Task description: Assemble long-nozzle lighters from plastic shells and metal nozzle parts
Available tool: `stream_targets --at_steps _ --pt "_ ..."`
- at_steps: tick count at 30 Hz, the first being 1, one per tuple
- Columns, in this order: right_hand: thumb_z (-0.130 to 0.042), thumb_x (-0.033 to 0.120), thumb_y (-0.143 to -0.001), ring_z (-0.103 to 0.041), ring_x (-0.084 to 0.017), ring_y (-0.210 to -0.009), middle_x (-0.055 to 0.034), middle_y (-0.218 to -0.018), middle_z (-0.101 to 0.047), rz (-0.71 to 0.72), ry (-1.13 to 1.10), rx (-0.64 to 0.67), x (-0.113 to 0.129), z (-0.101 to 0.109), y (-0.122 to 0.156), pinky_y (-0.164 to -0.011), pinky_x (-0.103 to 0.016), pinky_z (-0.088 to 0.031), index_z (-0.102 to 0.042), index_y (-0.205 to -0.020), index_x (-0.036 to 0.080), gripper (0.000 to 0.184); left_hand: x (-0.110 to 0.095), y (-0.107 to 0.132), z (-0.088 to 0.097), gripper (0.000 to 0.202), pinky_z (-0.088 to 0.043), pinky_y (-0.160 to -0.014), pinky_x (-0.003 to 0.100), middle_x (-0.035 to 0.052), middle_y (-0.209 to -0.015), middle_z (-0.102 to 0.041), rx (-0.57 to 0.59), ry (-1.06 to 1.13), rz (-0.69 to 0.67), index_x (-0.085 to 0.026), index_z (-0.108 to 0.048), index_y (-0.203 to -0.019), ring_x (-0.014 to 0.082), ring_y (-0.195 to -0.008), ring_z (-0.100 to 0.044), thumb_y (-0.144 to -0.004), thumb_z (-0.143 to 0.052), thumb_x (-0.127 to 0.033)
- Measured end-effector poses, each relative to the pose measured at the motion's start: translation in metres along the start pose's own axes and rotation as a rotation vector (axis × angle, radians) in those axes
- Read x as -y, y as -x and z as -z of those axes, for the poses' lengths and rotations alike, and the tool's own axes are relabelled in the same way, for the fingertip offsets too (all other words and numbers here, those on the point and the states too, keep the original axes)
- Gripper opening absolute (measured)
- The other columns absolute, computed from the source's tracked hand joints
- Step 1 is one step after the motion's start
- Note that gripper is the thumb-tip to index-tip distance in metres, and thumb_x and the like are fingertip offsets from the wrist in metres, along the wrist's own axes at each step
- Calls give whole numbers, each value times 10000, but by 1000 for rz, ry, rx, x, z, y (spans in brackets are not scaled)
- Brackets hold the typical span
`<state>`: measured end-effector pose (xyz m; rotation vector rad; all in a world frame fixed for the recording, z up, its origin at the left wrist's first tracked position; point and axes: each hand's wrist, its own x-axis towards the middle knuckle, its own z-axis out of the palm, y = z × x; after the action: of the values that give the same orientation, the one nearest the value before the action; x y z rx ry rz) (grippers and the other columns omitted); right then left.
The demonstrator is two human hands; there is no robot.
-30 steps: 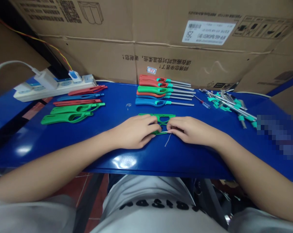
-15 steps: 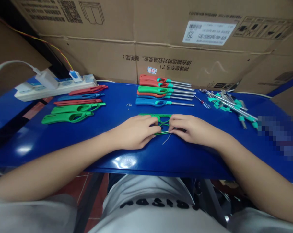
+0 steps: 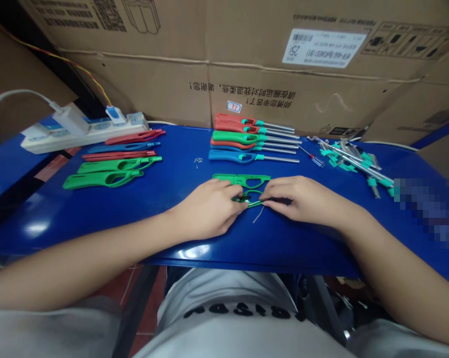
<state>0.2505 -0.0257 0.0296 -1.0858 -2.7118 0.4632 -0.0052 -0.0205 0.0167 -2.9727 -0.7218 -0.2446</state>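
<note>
Both my hands meet low over the middle of the blue table (image 3: 224,243). Between my fingertips lies a green lighter casing half (image 3: 253,204), its inside partly covered by fingers. My left hand (image 3: 208,209) is closed on this casing, thumb and fingers at its handle part. My right hand (image 3: 302,200) pinches a thin pale wire (image 3: 258,215) at the casing's right end; the wire's loose tail hangs toward me. Just beyond my fingers rests a second green casing half (image 3: 239,178), hollow, with a trigger loop.
Finished-looking lighters with metal tubes (image 3: 254,157) lie stacked behind. Coloured casings (image 3: 107,180) sit at left, near a white power strip (image 3: 98,131). A small screwdriver (image 3: 317,160) and a pile of tubes and teal parts (image 3: 358,161) are at right. A cardboard box (image 3: 165,79) stands behind.
My right hand has shifted slightly right, and the left has drawn a little toward me. More of both green casing halves shows. The wire's tail has moved slightly right.
</note>
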Motion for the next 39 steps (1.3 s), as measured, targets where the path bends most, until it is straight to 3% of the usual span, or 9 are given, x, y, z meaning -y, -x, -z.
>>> stream_targets --at_steps 11,16,21,39 --pt "-595 232 -949 -685 -187 -869 -70 -990 -732 -15 -136 -18 -2 0 0 -775 -294 -514 -738 -1019 186 166 -2 0 0 291 -511 -785 390 85 -1029 -668 5 38 22 -267 -757 -1163 253 -902 -646 -983 -528 -265" --pt "-610 246 -937 -624 -152 -751 -71 -1004 -692 -26 -166 15 -3 -6 -1 -676 -274 -490 -700 -1031 182 145 -7 2 0 279 -514 -785 391 85 -1031 -656 -6 67 51 -259 -761 -1151 247 -899 -640 -965 -553 -263" --pt "-612 227 -925 -587 -152 -725 -50 -912 -670 -47 -139 12 -3 -9 -2 -637 -263 -456 -660 -1004 185 101 -10 2 -2 269 -524 -797 391 81 -1038 -654 -36 104 81 -239 -764 -1125 251 -937 -638 -955 -557 -259" --pt "-600 232 -930 -580 -163 -752 -47 -925 -648 -52 -87 43 -2 -6 -2 -650 -265 -432 -610 -998 196 78 -10 3 -2 254 -507 -770 364 75 -1027 -684 -60 88 75 -240 -778 -1077 235 -920 -652 -967 -551 -264"
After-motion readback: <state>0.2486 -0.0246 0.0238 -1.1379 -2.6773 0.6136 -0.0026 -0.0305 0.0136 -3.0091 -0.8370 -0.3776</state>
